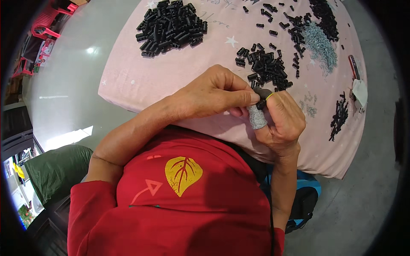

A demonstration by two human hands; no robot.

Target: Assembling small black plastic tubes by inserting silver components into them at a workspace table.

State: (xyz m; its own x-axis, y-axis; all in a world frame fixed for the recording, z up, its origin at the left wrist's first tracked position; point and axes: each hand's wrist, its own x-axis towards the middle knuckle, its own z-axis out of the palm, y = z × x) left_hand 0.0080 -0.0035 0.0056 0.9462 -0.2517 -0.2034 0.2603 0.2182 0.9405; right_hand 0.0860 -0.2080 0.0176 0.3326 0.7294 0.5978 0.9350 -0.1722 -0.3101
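In front of my belly, at the near edge of the cloth-covered table, both hands meet. My right hand (pixel 284 119) pinches a small black cylindrical part (pixel 261 104) between thumb and index finger. A grey speckled cover wraps that thumb, and a dark cover with a yellow band sits on the index finger. The thumb and fingers of my left hand (pixel 218 91) are closed together against the same part; whether they hold another tiny piece is hidden. Just beyond my hands lies a pile of short black cylindrical parts (pixel 269 68).
A larger pile of black cylinders (pixel 171 30) lies at the far left of the pink cloth (pixel 128 81). Small silvery pieces (pixel 320 49) and tiny black pieces (pixel 325 19) are heaped far right. Thin black pieces (pixel 339 117) lie near a red-handled tool (pixel 353 67).
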